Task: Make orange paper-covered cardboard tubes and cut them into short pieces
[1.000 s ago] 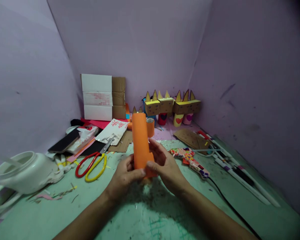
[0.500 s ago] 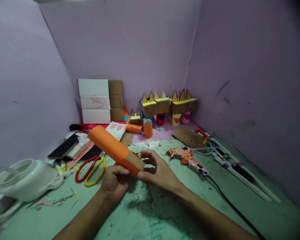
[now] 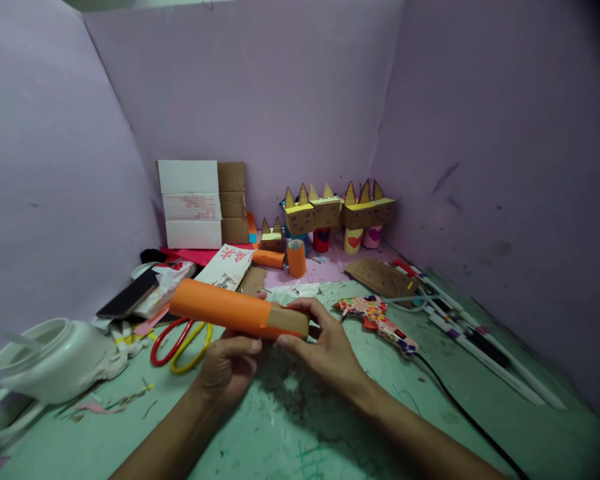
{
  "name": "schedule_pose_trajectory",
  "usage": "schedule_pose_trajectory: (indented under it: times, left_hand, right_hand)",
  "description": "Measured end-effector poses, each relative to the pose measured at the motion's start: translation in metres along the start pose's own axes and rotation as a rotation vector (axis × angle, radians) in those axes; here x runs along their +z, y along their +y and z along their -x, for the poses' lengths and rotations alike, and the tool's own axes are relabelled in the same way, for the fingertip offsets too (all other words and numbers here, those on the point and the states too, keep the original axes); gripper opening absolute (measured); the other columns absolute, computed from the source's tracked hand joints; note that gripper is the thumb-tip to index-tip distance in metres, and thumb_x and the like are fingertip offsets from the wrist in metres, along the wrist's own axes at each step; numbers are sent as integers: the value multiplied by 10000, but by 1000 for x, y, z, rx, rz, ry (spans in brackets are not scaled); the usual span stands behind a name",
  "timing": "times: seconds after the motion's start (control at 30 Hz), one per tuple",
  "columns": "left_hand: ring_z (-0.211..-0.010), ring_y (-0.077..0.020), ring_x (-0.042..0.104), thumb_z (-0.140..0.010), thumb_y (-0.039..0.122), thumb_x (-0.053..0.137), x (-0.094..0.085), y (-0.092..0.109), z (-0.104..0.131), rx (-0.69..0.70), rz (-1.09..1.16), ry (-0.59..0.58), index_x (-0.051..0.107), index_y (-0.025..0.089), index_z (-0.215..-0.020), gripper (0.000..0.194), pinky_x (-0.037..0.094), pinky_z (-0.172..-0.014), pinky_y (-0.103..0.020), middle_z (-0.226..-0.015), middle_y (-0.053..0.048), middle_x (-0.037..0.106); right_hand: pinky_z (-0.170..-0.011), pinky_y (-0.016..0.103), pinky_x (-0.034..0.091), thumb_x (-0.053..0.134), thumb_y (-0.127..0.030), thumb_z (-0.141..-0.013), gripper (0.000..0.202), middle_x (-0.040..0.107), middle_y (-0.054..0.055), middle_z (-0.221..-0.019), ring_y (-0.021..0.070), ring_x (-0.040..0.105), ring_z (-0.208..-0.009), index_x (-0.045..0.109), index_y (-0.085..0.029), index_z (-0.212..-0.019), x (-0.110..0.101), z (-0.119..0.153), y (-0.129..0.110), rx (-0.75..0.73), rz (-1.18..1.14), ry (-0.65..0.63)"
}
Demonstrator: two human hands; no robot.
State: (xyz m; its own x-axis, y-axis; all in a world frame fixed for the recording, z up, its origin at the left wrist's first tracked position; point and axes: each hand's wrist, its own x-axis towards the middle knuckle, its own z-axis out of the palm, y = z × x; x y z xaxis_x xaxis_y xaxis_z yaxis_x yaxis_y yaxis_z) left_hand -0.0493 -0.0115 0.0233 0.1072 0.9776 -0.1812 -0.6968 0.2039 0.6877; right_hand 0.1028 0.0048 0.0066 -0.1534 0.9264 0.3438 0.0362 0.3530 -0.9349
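Note:
A cardboard tube (image 3: pixel 225 308) wrapped mostly in orange paper lies nearly level between my hands, above the green table. Its right end shows bare brown cardboard. My left hand (image 3: pixel 231 363) supports it from below near the middle, thumb along the lower side. With thumb and fingers, my right hand (image 3: pixel 325 343) grips the bare end. Behind the tube's left part are scissors (image 3: pixel 190 347) with one red and one yellow handle. To the right of my right hand lies a flower-patterned glue gun (image 3: pixel 377 320), its cord running toward the front.
At the back stand several tube figures with cardboard heads (image 3: pixel 326 212), a short orange tube (image 3: pixel 296 259) and a folded cardboard sheet (image 3: pixel 193 203). A white teapot-like vessel (image 3: pixel 50 360) is at left. Marker pens (image 3: pixel 485 360) lie at right, paper scraps (image 3: pixel 100 407) at front left.
The orange tube has turned from a steep slant to nearly level, its left end dropping and its bare end moving right. My right hand has shifted slightly with it.

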Motion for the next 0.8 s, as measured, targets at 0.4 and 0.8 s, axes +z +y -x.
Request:
schedule_pose_trajectory:
  times: [0.4, 0.8]
  left_hand:
    - [-834, -277, 672, -723, 15, 530, -4, 5, -8, 121, 145, 94, 646, 129, -835, 198, 568, -725, -488, -849, -113, 723]
    - [-871, -192, 604, -754, 233, 637, -20, 19, -13, 497, -491, 556, 563, 197, -1090, 346, 518, -645, -263, -1066, -60, 593]
  right_hand:
    - [-832, 360, 455, 700, -77, -665, 399, 523, 33, -1016, 215, 518, -974, 543, -255, -985, -4, -2, 11, -326, 79, 88]
    - [-667, 302, 439, 701, -190, -635, 311, 590, 16, -881, 188, 548, -774, 570, -222, -915, -30, -18, 6, -76, -7, 73]
